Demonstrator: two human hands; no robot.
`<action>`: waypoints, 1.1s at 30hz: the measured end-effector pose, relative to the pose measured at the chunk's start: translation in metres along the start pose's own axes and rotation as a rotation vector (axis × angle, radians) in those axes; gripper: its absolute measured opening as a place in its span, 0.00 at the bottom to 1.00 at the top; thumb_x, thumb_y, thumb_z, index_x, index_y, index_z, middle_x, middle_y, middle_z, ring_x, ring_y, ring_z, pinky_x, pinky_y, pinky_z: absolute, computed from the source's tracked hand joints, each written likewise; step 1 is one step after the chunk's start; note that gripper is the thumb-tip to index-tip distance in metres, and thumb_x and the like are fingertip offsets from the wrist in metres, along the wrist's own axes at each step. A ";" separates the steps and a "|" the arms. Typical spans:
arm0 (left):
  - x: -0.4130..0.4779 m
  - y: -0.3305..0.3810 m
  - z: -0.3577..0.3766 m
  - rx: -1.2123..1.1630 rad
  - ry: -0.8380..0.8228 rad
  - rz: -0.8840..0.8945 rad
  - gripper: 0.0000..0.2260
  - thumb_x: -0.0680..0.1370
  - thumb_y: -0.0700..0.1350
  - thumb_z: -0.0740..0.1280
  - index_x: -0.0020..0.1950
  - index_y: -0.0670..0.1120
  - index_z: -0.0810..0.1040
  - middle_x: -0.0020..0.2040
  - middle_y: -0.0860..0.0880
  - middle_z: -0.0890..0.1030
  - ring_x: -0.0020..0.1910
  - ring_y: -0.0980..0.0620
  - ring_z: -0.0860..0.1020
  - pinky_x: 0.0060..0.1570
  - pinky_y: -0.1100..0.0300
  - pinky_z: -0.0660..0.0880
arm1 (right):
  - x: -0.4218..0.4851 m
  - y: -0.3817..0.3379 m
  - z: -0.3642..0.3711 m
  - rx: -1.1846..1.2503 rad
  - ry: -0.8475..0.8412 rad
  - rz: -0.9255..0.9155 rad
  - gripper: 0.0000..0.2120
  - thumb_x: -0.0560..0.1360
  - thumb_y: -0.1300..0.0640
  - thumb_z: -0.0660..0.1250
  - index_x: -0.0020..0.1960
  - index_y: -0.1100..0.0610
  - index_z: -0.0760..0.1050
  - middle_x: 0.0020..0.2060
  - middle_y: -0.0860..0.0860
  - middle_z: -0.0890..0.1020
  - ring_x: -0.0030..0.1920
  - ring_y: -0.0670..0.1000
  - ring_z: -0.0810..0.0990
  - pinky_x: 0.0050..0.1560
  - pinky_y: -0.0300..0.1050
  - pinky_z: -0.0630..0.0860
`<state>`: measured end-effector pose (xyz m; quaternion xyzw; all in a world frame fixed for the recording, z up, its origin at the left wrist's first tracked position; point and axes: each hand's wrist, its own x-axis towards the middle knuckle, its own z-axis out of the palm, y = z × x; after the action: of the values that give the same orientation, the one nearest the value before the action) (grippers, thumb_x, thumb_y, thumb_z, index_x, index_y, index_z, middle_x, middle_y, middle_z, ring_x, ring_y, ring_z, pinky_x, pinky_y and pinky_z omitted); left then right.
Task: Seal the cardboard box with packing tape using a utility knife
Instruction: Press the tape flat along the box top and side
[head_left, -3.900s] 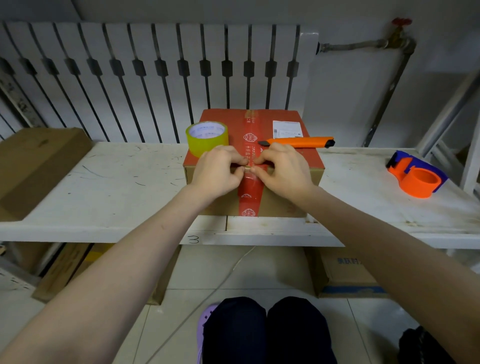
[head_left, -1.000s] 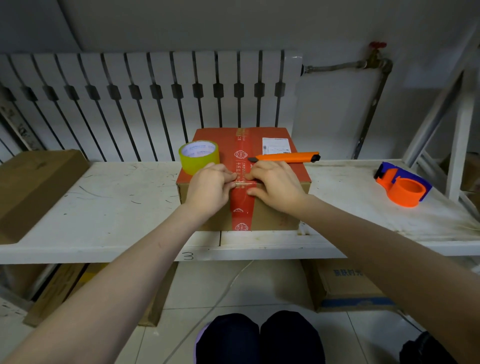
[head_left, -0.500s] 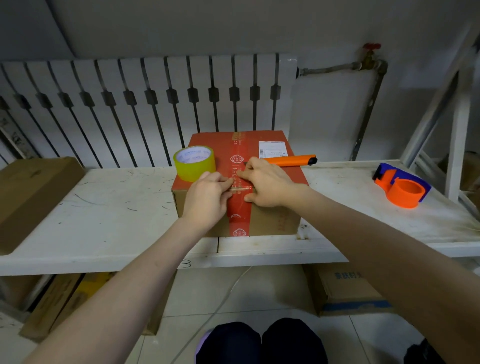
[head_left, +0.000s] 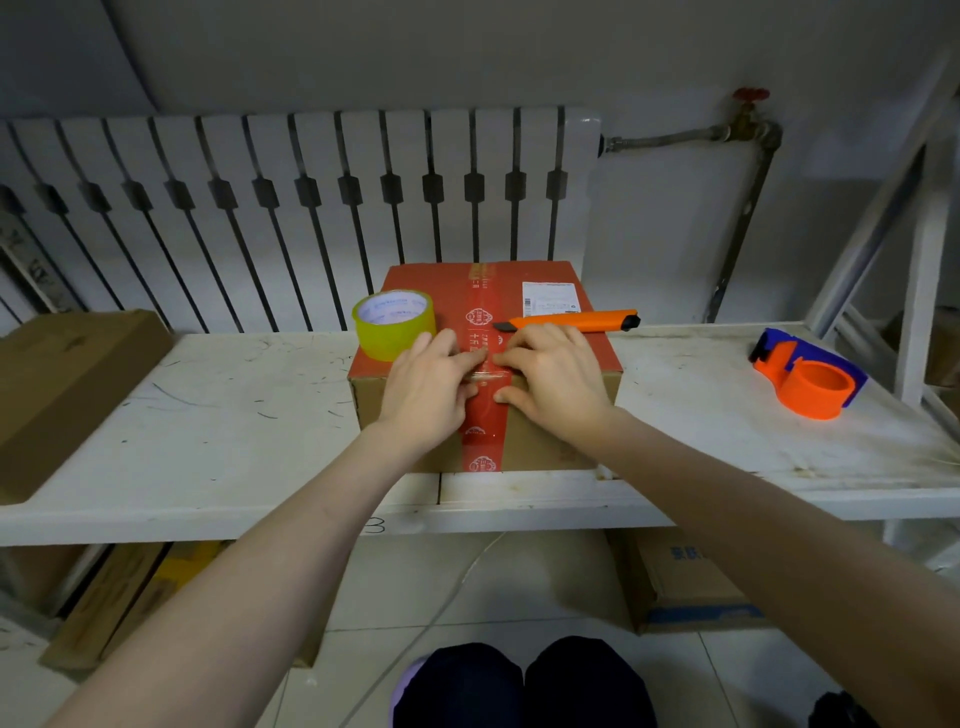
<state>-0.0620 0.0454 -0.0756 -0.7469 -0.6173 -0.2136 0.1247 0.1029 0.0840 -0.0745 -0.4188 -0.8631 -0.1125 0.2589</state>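
Observation:
The cardboard box (head_left: 545, 441) with a red top stands on the white shelf, a red printed tape band (head_left: 480, 312) running down its middle. A short strip of clear tape (head_left: 483, 375) lies across that band at the box's front top edge. My left hand (head_left: 428, 387) and my right hand (head_left: 553, 376) rest flat on either side of the strip, fingertips pressing on it, thumbs over the front face. The yellow tape roll (head_left: 395, 325) sits on the box's left corner. The orange utility knife (head_left: 571, 321) lies on the box top behind my right hand, untouched.
An orange and blue tape dispenser (head_left: 808, 374) sits on the shelf (head_left: 208, 441) at the right. A brown carton (head_left: 67, 384) lies at the left end. A radiator (head_left: 311, 208) stands behind, and more cartons (head_left: 680, 582) are on the floor below.
My fingers have gone from pinching the clear strip at the box edge to lying flatter on it. The camera view has tilted up a little.

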 end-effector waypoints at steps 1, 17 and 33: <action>0.002 0.000 -0.001 0.007 -0.015 -0.006 0.19 0.75 0.47 0.66 0.67 0.50 0.74 0.51 0.47 0.73 0.52 0.45 0.70 0.47 0.52 0.69 | -0.001 0.000 0.002 0.014 -0.008 0.028 0.22 0.66 0.46 0.73 0.57 0.54 0.79 0.52 0.51 0.80 0.56 0.54 0.76 0.60 0.52 0.67; -0.006 -0.005 0.008 -0.038 0.079 -0.051 0.18 0.72 0.48 0.70 0.62 0.50 0.78 0.49 0.47 0.79 0.49 0.44 0.75 0.45 0.52 0.71 | 0.001 -0.004 -0.004 -0.017 -0.063 0.052 0.22 0.70 0.39 0.67 0.58 0.52 0.77 0.53 0.48 0.79 0.57 0.51 0.74 0.61 0.48 0.63; -0.011 -0.004 0.011 -0.238 0.195 -0.087 0.13 0.71 0.39 0.70 0.55 0.47 0.83 0.49 0.47 0.84 0.47 0.44 0.79 0.46 0.51 0.77 | 0.011 -0.007 -0.006 0.020 -0.108 0.063 0.18 0.75 0.43 0.62 0.56 0.54 0.80 0.52 0.51 0.81 0.55 0.53 0.75 0.58 0.48 0.65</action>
<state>-0.0658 0.0416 -0.0903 -0.7046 -0.6043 -0.3621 0.0852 0.0940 0.0848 -0.0633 -0.4485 -0.8633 -0.0728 0.2196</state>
